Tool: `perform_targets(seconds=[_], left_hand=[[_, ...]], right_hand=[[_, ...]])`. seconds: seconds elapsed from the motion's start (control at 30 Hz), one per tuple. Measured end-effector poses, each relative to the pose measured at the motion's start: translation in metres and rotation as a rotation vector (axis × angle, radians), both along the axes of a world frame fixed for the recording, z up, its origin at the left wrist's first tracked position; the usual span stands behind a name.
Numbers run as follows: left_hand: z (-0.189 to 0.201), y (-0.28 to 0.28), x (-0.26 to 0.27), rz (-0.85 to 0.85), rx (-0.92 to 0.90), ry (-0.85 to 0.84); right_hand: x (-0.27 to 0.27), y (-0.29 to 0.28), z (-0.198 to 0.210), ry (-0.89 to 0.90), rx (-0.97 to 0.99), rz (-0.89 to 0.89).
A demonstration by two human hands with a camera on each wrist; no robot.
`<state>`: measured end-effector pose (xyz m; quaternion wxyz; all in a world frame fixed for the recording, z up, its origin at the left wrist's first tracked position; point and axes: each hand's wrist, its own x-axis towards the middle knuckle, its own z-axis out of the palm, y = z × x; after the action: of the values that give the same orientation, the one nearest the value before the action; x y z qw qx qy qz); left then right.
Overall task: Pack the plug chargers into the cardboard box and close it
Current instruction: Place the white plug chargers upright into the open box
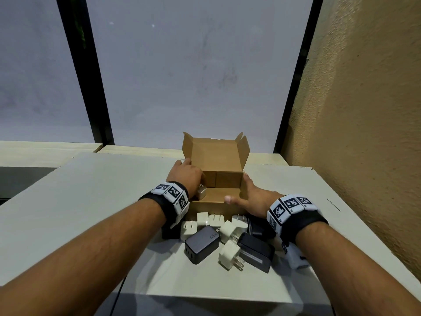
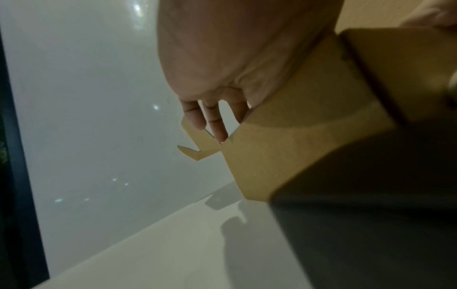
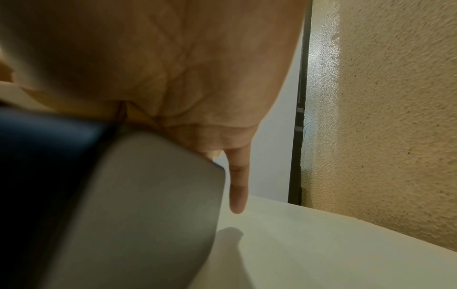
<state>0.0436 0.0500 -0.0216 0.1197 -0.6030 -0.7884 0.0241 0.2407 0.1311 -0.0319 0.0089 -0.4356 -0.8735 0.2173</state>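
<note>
Head view: both hands flank the open cardboard box (image 1: 218,179), left hand (image 1: 185,176) and right hand (image 1: 252,197) fingers straight against its sides.

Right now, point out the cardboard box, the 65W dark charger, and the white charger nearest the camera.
cardboard box (image 1: 217,153): head view, inner face of the upright lid.
65W dark charger (image 1: 202,240): head view, top face, near the "65" print.
nearest white charger (image 1: 229,252): head view, white body, above its prongs.

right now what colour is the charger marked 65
Dark grey, almost black charger; it shows best in the head view.
</note>
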Motion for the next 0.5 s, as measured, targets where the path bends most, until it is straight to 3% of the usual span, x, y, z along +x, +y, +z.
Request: perform_targets(seconds=[0.33, 0.5], left_hand=[[-0.0058, -0.0003, -0.0008, 0.091, -0.008, 0.084], [-0.0083, 0.0004, -0.0038, 0.118, 0.027, 0.032]], right_hand=[[0.0005, -0.0031, 0.0036, -0.028, 0.015, -0.009], [0.0, 0.0, 0.0016, -0.048, -0.002, -0.012]])
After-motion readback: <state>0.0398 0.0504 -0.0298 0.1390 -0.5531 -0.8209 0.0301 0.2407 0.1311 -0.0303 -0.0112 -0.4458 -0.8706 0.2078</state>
